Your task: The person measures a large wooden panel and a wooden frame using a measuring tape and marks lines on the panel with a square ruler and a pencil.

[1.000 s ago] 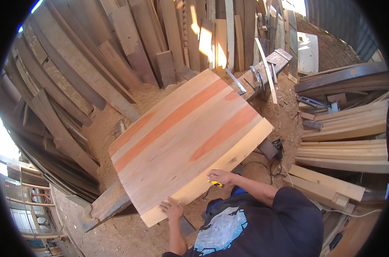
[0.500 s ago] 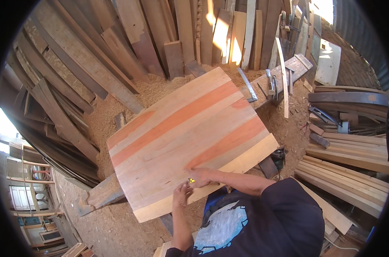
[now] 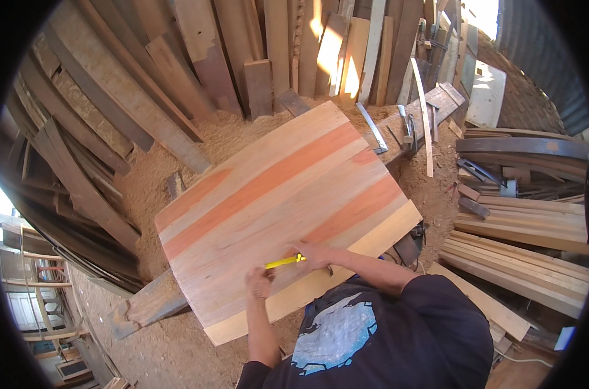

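Toward six o'clock over the wooden panel [image 3: 268, 214], grips the yellow tape measure [image 3: 300, 258] in the right hand [image 3: 315, 256] and pinches the blade [image 3: 281, 262], drawn out toward nine o'clock, in the left hand [image 3: 260, 283] (rather blurred). Risks a snap-back from a loose pinch, or a skewed reading from a sagging or slanting blade.

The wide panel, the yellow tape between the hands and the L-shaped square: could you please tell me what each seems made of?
Panel: wood, perhaps plywood, apparently unvarnished; orange and tan grain streaks show, with little shine.
Tape: probably thin painted metal, being a narrow, smooth yellow strip, though plastic is possible.
Square: likely bare metal, judging by its slim, silvery-grey arm.
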`<state>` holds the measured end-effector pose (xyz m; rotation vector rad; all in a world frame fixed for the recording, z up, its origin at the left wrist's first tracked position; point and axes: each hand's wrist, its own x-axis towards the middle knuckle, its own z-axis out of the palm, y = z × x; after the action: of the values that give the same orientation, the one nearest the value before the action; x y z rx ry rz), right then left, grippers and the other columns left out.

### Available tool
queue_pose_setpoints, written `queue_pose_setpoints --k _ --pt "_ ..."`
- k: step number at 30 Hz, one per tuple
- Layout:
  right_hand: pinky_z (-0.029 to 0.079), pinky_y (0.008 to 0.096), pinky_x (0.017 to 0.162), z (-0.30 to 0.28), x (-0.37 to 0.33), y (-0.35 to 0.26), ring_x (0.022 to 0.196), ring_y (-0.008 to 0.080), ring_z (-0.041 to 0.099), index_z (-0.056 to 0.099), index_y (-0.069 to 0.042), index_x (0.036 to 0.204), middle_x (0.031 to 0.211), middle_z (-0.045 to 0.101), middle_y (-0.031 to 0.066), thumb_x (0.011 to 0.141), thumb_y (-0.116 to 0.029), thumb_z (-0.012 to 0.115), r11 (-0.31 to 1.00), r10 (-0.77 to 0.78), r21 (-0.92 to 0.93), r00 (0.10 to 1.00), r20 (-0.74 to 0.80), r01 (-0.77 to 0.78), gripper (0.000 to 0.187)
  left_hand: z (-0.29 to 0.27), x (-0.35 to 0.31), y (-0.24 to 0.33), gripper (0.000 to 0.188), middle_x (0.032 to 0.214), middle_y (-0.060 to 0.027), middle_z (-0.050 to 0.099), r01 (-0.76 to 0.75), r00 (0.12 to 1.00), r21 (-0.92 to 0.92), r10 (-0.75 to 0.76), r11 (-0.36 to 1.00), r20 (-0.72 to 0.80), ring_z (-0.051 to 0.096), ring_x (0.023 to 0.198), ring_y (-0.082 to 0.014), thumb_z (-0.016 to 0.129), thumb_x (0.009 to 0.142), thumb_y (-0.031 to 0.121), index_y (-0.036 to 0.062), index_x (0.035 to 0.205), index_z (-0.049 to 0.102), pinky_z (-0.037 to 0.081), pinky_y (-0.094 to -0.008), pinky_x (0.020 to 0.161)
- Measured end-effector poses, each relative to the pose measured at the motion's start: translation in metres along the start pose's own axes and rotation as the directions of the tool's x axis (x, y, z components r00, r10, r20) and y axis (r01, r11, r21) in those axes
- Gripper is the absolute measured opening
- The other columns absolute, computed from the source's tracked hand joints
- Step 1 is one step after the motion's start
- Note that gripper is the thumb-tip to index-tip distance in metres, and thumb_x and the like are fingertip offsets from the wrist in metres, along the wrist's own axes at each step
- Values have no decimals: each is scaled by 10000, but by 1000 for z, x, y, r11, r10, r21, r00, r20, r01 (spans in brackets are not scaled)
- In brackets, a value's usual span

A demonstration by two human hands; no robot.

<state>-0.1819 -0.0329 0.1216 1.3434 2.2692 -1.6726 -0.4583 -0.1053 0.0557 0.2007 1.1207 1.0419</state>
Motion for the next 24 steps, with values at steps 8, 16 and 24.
queue_pose_setpoints --k 8,16,24 --pt "488 457 1045 -51 -15 66 1209 365 627 687 -100 1272 1276 690 186 893 -264 701 997 -21 -73 1000 -12 20 413 -154 -38 72 72 913 -55 671 -346 853 71 346 935 -390 625 795 -188 673 951 143 86 945 629 521 -331 721" --pt "511 459 959 -83 -13 74 1076 374 624 723 -45 1065 1031 714 174 843 -188 710 974 -19 -224 978 -207 -29 263 -35 14 -3 742 1611 -354 275 417 683 909 658 4 -316 169 1523 -534 558 984 363 -83 1537 347 142 -608 1246" --pt "510 512 957 -81 91 30 1123 394 617 728 -157 1129 1183 633 189 867 -311 731 917 -49 -396 974 -222 -44 304 49 61 -33 768 1656 -366 97 140 699 989 701 55 -138 60 1548 -534 536 985 265 -96 1580 211 74 -614 1254"
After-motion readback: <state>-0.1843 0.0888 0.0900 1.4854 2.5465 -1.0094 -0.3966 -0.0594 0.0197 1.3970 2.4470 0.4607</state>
